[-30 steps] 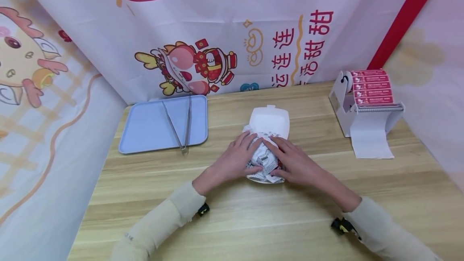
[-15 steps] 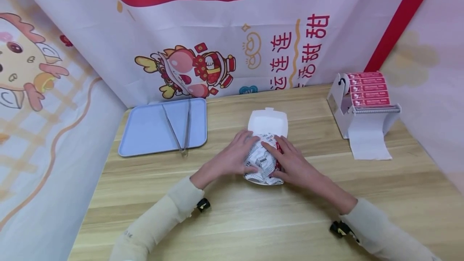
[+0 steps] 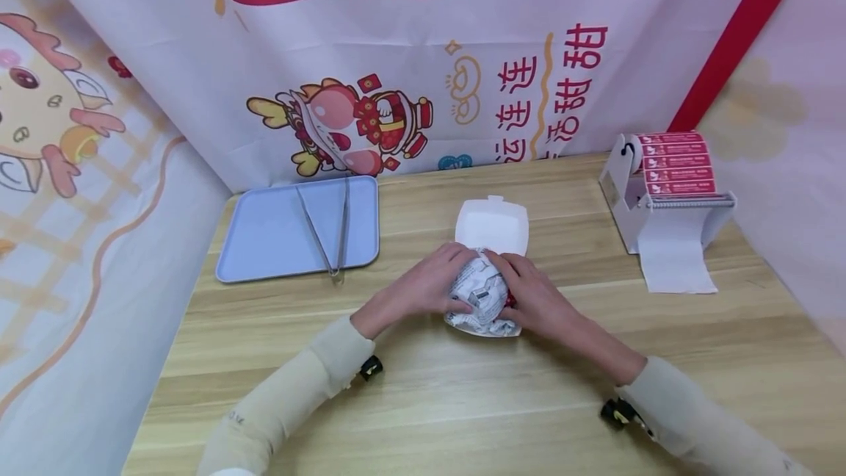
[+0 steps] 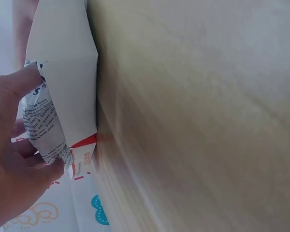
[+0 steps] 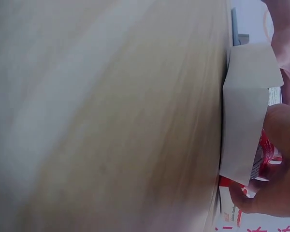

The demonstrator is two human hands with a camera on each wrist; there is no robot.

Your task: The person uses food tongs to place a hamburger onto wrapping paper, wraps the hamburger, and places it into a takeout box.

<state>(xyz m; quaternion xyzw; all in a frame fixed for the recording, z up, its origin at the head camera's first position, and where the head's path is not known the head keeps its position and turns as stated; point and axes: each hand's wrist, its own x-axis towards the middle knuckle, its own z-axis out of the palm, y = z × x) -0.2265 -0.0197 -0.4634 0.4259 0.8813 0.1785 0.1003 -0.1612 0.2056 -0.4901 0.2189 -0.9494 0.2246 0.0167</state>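
Observation:
A round bundle wrapped in crumpled, printed white paper (image 3: pixel 481 289) sits in the base of an open white clamshell box (image 3: pixel 492 228). What the paper wraps is hidden. From the left side my left hand (image 3: pixel 432 281) grips it, thumb near the front and fingers toward the back. My right hand (image 3: pixel 538 296) holds the other side, where a red patch of the paper shows by the thumb. In the left wrist view, the left fingers (image 4: pixel 24 79) curl over the paper beside the box wall (image 4: pixel 70 92). In the right wrist view, the right thumb (image 5: pixel 241 200) lies at the box's red-edged corner.
At the back left, steel tongs (image 3: pixel 340 241) lie across a blue tray (image 3: pixel 264 226), their joined end past its front edge. A label dispenser (image 3: pixel 667 204) with a roll of red labels stands at the right on the wooden table (image 3: pixel 423 410). A printed cloth hangs behind.
The paper's far edge, spread toward the lid earlier, is now gathered in, and the bundle looks rounder. My fingers have moved from its top to its far side and edges.

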